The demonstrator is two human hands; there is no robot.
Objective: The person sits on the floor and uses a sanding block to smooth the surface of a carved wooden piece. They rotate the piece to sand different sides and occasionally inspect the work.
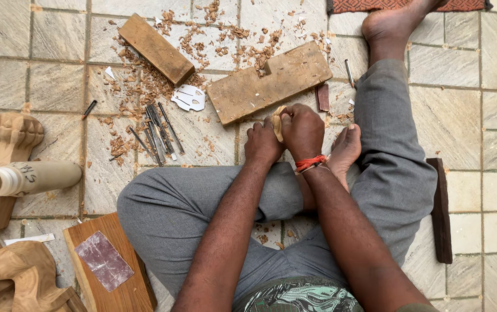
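I sit cross-legged on a tiled floor. My right hand (303, 130) is closed around a small pale carved piece of wood (277, 121), of which only an edge shows. My left hand (261, 143) presses against it from the left, fingers curled on the same piece. Both hands hover just in front of a thick notched wooden plank (260, 86). A red thread band (311, 163) circles my right wrist.
Several metal carving chisels (157, 134) lie left of the plank among wood shavings (144, 81). A wooden block (156, 47), a white stencil (189, 97), carved wooden pieces (6, 144), a paper roll (26, 178), sandpaper (104, 260) on a board and a dark strip (440, 211) lie around.
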